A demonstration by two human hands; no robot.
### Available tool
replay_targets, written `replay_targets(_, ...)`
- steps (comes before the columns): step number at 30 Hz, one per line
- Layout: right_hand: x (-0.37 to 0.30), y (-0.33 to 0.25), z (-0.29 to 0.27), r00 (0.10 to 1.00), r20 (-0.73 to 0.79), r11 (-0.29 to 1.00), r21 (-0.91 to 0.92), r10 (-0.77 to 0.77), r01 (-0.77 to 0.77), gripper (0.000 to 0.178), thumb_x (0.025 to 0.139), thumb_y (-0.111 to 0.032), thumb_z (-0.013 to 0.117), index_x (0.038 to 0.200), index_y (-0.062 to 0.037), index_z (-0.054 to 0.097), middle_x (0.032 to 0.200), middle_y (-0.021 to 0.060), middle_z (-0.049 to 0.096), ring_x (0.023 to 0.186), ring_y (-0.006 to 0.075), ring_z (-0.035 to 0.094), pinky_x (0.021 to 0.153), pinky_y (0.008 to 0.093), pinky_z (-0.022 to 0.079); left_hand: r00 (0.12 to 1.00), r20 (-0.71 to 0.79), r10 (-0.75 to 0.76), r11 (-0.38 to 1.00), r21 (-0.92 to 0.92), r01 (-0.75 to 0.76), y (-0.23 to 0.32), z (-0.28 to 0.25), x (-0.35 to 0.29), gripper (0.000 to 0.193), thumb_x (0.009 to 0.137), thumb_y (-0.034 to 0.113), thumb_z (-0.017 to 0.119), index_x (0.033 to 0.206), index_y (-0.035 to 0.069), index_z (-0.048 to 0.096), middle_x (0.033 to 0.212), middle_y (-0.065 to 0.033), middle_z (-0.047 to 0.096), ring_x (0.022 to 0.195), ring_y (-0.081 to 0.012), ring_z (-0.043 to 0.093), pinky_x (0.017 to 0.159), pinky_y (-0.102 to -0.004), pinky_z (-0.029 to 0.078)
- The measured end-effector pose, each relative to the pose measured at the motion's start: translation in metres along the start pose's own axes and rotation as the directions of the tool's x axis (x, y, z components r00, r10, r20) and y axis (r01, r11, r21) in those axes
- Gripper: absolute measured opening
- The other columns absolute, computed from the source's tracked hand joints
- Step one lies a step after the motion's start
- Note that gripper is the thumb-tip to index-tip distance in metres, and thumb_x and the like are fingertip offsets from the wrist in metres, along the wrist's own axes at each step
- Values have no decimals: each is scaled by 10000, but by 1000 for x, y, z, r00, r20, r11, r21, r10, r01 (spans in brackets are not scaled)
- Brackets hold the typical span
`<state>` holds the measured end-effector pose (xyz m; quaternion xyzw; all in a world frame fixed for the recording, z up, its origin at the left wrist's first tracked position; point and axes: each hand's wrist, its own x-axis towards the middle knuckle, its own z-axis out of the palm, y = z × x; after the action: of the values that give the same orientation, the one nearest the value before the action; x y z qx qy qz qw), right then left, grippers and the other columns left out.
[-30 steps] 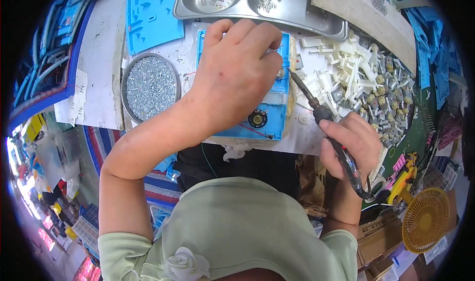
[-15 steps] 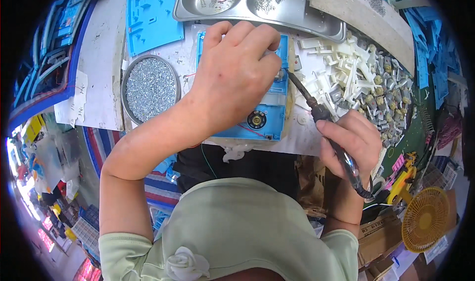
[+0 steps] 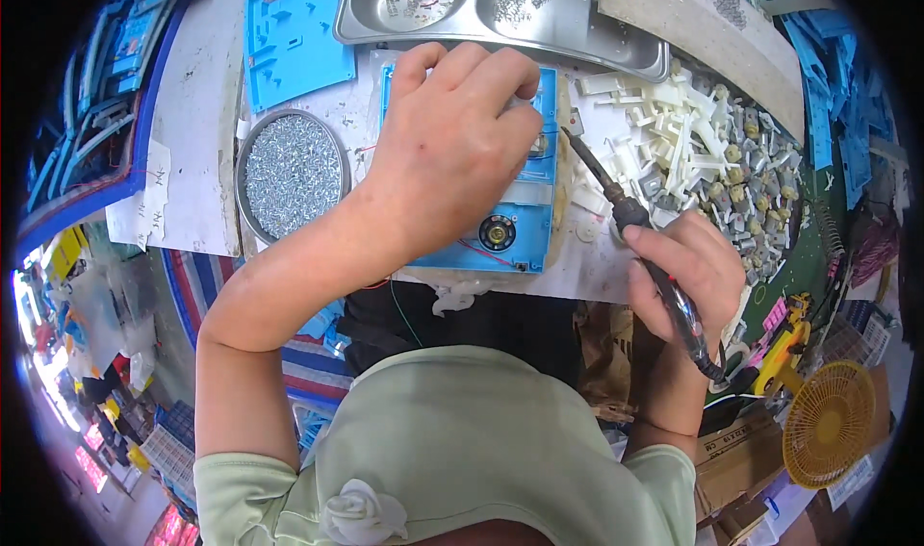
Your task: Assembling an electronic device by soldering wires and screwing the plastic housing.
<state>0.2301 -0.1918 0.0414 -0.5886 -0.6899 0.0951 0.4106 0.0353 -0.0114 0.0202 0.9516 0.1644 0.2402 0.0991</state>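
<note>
My right hand (image 3: pixel 691 275) is wrapped round a soldering iron (image 3: pixel 674 301) with a dark handle. Its thin tip points up and left, just off the right edge of a blue plastic casing (image 3: pixel 525 227). Over the casing's upper part my left hand (image 3: pixel 457 142) is bent with curled fingers. Whatever those fingertips pinch is hidden beneath the hand. In the casing's lower part sits a small round black speaker (image 3: pixel 498 231) with a red wire beside it.
Left of the casing stands a round tin of small screws (image 3: pixel 294 174). A loose blue panel (image 3: pixel 298 41) lies behind it, beside a metal tray (image 3: pixel 481 28) holding small parts. White plastic pieces (image 3: pixel 664 132) and small motors (image 3: pixel 746 185) are heaped at the right. A yellow fan (image 3: pixel 830 423) stands lower right.
The soldering iron has shifted slightly right, its tip drawing away from the casing's edge. My left hand stays over the casing, almost unmoved.
</note>
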Motion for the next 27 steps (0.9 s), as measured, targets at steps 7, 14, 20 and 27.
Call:
replay_targets(7, -1, 1, -1, 1000, -8, 1000, 5, -2, 2, 412, 644, 43, 746, 1042, -61, 756, 663, 48, 566, 542, 215, 517, 492, 322, 400, 1000, -3, 8, 1000, -22, -8, -2, -1, 0, 200, 718, 77, 793, 886, 129, 698, 1080, -18, 618, 885, -212, 593, 883, -409, 390)
replay_targets(14, -3, 1, -1, 1000, -5, 1000, -4, -7, 7, 414, 649, 39, 743, 1050, -61, 754, 660, 45, 562, 542, 212, 515, 488, 318, 397, 1000, -4, 0, 999, -38, 0, -3, -1, 0, 209, 717, 72, 796, 901, 125, 712, 1071, -16, 620, 882, -206, 593, 895, -400, 390)
replay_targets(20, -4, 3, 0, 1000, -6, 1000, -14, -20, 19, 405, 656, 23, 743, 1052, -59, 752, 662, 45, 566, 543, 211, 516, 487, 319, 398, 999, -26, -19, 995, -102, 16, -4, -5, -1, 204, 736, 77, 804, 917, 122, 722, 1076, -14, 626, 873, -200, 590, 898, -398, 391)
replay_targets(27, -3, 3, 0, 999, -21, 1000, 5, -28, 28, 404, 660, 23, 738, 1056, -55, 749, 662, 48, 568, 533, 213, 509, 481, 321, 392, 999, -44, -12, 992, -126, 7, -4, -6, -2, 211, 727, 84, 809, 914, 126, 720, 1090, -31, 623, 901, -213, 584, 903, -407, 380)
